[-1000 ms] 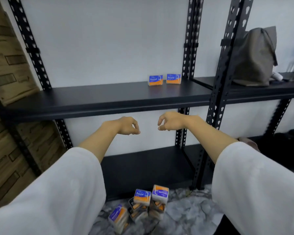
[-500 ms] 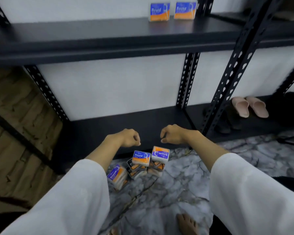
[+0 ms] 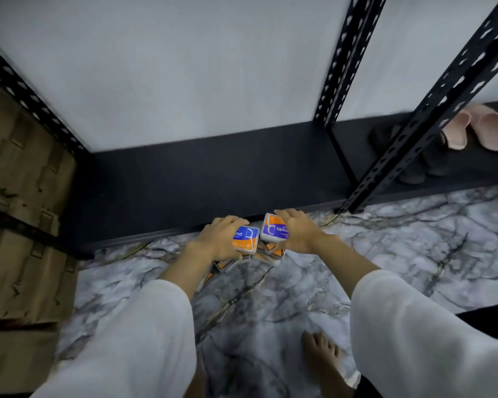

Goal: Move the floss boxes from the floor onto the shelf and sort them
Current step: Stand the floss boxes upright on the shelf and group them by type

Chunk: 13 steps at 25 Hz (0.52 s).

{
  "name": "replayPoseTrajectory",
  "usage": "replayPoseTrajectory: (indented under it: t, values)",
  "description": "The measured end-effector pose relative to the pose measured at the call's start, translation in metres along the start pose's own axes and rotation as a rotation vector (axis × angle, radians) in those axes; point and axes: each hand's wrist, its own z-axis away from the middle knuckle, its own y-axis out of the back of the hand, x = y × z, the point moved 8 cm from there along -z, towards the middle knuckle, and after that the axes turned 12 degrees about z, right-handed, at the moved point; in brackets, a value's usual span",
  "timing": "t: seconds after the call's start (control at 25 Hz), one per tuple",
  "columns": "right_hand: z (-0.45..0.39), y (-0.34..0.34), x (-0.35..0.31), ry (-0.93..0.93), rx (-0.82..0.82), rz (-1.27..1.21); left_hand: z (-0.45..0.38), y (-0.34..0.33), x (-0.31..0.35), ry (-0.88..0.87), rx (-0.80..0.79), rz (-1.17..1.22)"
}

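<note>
Several blue-and-orange floss boxes lie in a small pile on the marble floor, just in front of the black bottom shelf. My left hand grips the left side of the top-left floss box. The top-right floss box is held by my right hand, whose fingers reach over its far edge. Both boxes still sit on the pile. The lower boxes are mostly hidden under them and under my hands.
A perforated black upright stands right of the pile. Pink slippers and dark shoes sit on the bottom shelf at the right. Brown stacked cartons fill the left side. My bare foot rests on the floor.
The view tilted down from the upper shelf to the floor. Both hands dropped from mid-air, holding nothing, onto the pile and took hold of the two top boxes.
</note>
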Motion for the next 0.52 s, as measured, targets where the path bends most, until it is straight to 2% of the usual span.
replayPoseTrajectory:
  t: [0.24,0.52]
  values:
    - [-0.016,-0.018,0.003,-0.007,0.055,0.054,-0.017,-0.014,-0.012,-0.018,0.085,-0.041]
    - [0.008,0.008,0.006,0.004,0.12,0.015,0.002,-0.006,-0.007,-0.006,0.134,0.096]
